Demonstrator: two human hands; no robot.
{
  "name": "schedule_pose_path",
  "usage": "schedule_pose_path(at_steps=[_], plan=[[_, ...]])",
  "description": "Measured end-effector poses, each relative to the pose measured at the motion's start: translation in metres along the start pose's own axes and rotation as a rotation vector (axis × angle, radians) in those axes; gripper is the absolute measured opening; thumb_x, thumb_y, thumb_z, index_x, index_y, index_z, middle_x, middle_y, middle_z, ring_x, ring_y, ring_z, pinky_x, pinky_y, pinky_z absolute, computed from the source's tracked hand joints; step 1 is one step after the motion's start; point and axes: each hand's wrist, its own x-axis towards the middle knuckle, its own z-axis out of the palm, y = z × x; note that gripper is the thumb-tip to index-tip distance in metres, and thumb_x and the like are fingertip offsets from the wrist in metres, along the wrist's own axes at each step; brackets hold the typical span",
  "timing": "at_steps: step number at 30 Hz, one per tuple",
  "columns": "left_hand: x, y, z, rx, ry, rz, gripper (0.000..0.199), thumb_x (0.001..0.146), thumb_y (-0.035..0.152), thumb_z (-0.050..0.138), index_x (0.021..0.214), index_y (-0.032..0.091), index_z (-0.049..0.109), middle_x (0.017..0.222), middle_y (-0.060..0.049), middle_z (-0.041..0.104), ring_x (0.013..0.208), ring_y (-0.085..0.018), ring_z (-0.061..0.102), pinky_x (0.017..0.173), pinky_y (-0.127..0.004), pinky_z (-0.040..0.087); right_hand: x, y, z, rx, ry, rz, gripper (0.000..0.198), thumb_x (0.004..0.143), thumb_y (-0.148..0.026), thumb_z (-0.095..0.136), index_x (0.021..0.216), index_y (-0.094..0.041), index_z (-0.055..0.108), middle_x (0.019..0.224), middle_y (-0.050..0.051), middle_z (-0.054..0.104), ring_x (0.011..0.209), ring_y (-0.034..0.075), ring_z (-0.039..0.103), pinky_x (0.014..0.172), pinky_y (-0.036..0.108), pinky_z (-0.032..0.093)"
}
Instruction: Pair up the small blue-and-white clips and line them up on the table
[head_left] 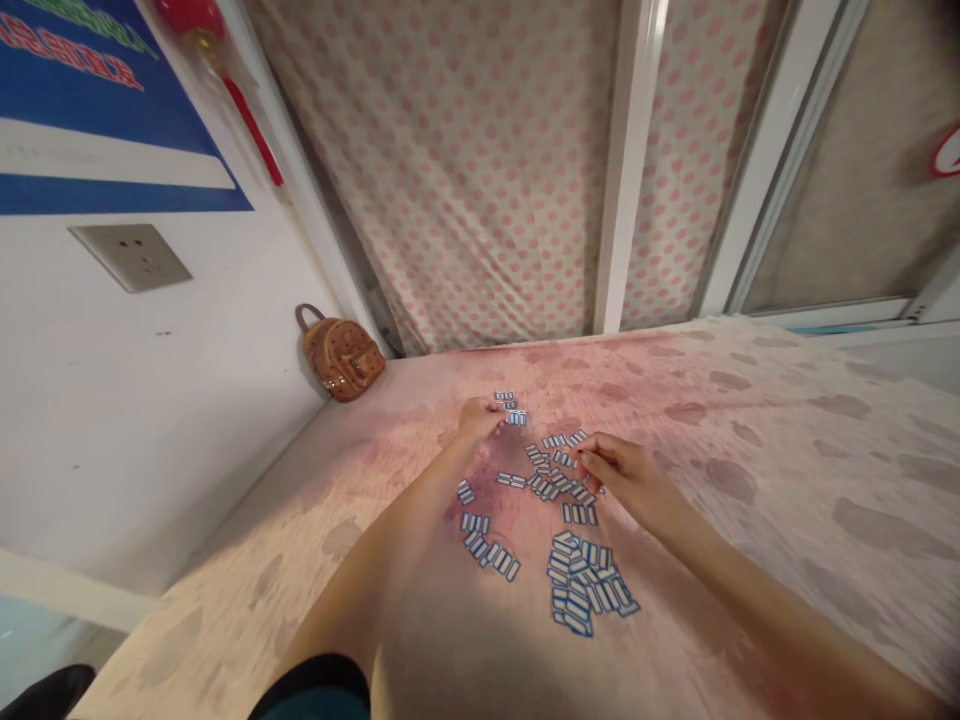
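Note:
Small white label pieces with blue edges lie in strips and clusters on a patterned cloth. My left hand [480, 416] reaches to the far side, its fingers pinched at the edge of a white-and-blue label strip [516, 418]. Just beyond it are two more short strips [505, 397]. To the right, my right hand [613, 462] hovers at a loose cluster of label strips [551, 484], thumb and fingertips pressed together. Whatever is between those fingertips is too small to make out. Nearer to me lies a thick overlapping pile of label strips [585, 582], with a smaller curved group [487, 548] to its left.
The cloth-covered surface [750, 520] runs back to a dotted curtain [480, 180] behind white frames. A small brown backpack [345, 358] stands at the back left against the wall. A wall socket [133, 256] and a blue poster [112, 110] are on the left.

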Motion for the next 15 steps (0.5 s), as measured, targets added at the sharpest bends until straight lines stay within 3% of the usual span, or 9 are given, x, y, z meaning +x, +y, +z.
schedule_pose_path(at_steps=[7, 15], plan=[[0.017, -0.014, -0.002, 0.197, 0.054, 0.021, 0.010, 0.069, 0.018, 0.075, 0.063, 0.014, 0.069, 0.050, 0.001, 0.055, 0.051, -0.012, 0.052, 0.050, -0.022, 0.032, 0.000, 0.002, -0.001, -0.009, -0.060, 0.024, 0.029, 0.080, -0.048, 0.059, 0.072, -0.021, 0.062, 0.063, 0.001, 0.064, 0.053, 0.015, 0.056, 0.055, 0.030, 0.045], [0.029, -0.022, -0.004, 0.259, 0.065, -0.008, 0.017, 0.065, 0.024, 0.077, 0.061, 0.013, 0.064, 0.050, -0.001, 0.055, 0.057, -0.016, 0.059, 0.051, -0.022, 0.033, -0.002, 0.003, 0.002, -0.011, -0.075, 0.052, 0.028, 0.080, -0.047, 0.060, 0.068, -0.021, 0.060, 0.062, 0.000, 0.063, 0.052, 0.015, 0.056, 0.053, 0.029, 0.045]])
